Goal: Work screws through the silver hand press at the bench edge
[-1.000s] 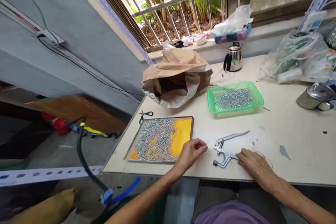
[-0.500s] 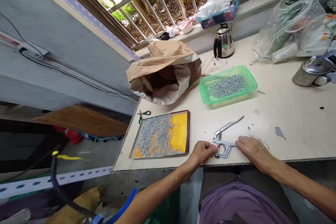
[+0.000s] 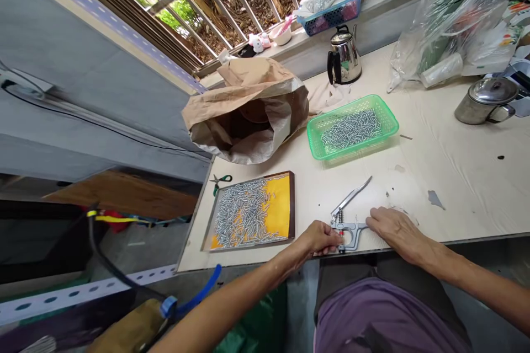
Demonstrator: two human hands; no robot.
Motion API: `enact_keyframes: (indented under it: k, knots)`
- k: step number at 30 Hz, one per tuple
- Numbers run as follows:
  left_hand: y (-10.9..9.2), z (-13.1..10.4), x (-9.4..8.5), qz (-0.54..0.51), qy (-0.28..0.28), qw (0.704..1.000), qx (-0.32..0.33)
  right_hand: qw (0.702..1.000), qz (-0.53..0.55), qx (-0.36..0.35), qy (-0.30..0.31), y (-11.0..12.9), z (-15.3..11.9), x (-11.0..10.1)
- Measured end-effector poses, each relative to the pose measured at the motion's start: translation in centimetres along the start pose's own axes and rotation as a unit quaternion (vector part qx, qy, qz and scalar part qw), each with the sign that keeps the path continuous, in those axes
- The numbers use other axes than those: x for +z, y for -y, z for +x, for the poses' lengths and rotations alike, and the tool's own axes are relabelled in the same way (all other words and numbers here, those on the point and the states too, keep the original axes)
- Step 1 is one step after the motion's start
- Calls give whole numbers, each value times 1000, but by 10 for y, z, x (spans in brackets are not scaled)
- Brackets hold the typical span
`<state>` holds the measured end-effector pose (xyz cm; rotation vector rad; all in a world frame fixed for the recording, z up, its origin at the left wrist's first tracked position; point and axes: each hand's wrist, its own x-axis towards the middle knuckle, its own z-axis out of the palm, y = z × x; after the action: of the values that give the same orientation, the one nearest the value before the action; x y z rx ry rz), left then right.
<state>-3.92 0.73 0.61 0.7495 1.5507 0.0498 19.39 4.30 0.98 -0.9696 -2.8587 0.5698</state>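
Observation:
Silver hand pliers [image 3: 353,233] with a spring and a raised lever lie at the table's front edge. My left hand [image 3: 321,238] is pinched at the jaw, beside a small red part; whatever sits between its fingertips is too small to make out. The fingers of my right hand [image 3: 393,227] are closed on the end of the pliers' handle. Left of my hands, a shallow tray [image 3: 293,204] with a yellow bottom holds many small metal pieces [image 3: 244,212]. Behind the pliers stands a green basket [image 3: 317,146] holding more such pieces [image 3: 354,128].
Green-handled scissors [image 3: 222,179] lie behind the tray. An open brown paper bag [image 3: 248,99] stands at the table's back left. Further back are a steel kettle [image 3: 346,60], a plastic bag of things [image 3: 447,33] and, at the right, a lidded metal cup [image 3: 482,102].
My left hand has come closer in to the pliers' jaw, its fingertips now at the red part. My right hand stays at the handle. The whole view has shifted slightly.

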Motion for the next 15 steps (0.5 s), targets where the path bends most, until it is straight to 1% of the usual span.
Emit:
enact_keyframes:
  k: [5, 8, 11, 15]
  knots:
    - [4, -3, 5, -12, -4, 1000, 12, 999, -32, -18, -27, -22, 9, -2]
    - [4, -5, 7, -20, -17, 1000, 6, 998, -47, -34, -1, -34, 21, -5]
    - [4, -6, 8, -22, -23, 999, 2, 998, -56, -38, 17, -39, 30, -5]
    - [3, -5, 8, -24, -23, 999, 2, 997, -60, -39, 5, -37, 35, -6]
